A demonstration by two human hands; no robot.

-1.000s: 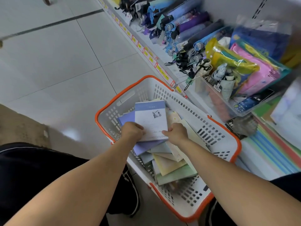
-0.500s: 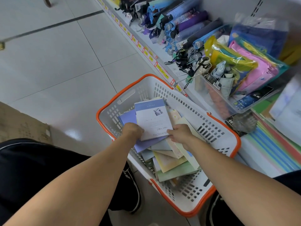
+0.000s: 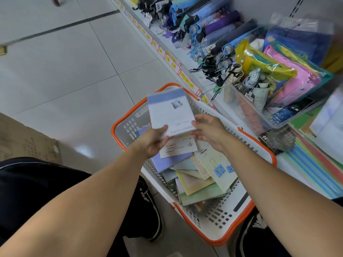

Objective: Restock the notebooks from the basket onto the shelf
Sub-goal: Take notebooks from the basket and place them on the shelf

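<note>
A white notebook with a blue top band [image 3: 170,112] is lifted above the basket [image 3: 241,230], a white plastic one with an orange rim, standing on the floor. My left hand [image 3: 154,141] grips the notebook's near left corner. My right hand [image 3: 209,130] holds its near right edge, thumb on top. Several more notebooks [image 3: 200,175] lie piled in the basket in lilac, cream, green and pale blue. The low shelf [image 3: 187,58] runs along the right side.
Folded umbrellas [image 3: 213,30] fill the shelf at the back. A clear bin [image 3: 246,110] holds bright plastic pouches. Coloured folders [image 3: 315,164] lie on the shelf at right. Tiled floor spreads to the left. My shoes [image 3: 148,210] flank the basket.
Both hands have lifted the blue-banded notebook up out of the pile, away from me. A white notebook beneath it now shows.
</note>
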